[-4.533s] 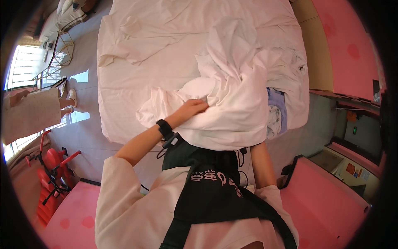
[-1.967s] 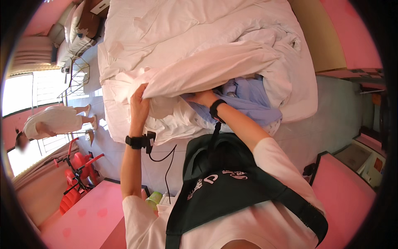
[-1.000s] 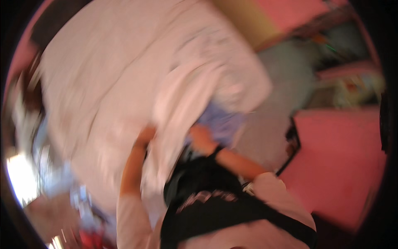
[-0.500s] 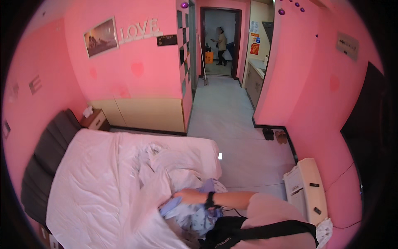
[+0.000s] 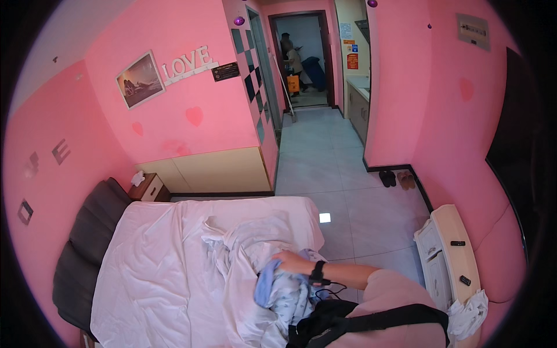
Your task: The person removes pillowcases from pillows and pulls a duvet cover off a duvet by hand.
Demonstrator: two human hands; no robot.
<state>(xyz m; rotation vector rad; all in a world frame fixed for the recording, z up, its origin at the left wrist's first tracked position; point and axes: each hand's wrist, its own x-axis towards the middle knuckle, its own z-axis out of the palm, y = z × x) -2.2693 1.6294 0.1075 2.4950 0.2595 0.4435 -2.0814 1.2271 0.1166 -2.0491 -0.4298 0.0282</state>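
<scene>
My right hand [image 5: 290, 262], with a black band and a cable at the wrist, reaches left from my body and grips a bundle of blue and white cloth [image 5: 278, 293]. The bundle lies at the near edge of the bed [image 5: 151, 272], on top of a crumpled white sheet [image 5: 243, 243]. A black strap crosses my pink top at the lower edge. My left hand is not visible; it may be hidden behind the bundle and my body.
A dark padded headboard [image 5: 87, 243] and a small nightstand [image 5: 148, 187] stand at the left. A white cabinet [image 5: 449, 255] with remotes and a white cloth is at the right. Shoes [image 5: 397, 178] lie by the wall. Two people [image 5: 293, 58] stand in the far doorway.
The view has swung up from the bed to the whole pink room. My left hand has dropped out of sight. My right hand stays on the blue and white bundle.
</scene>
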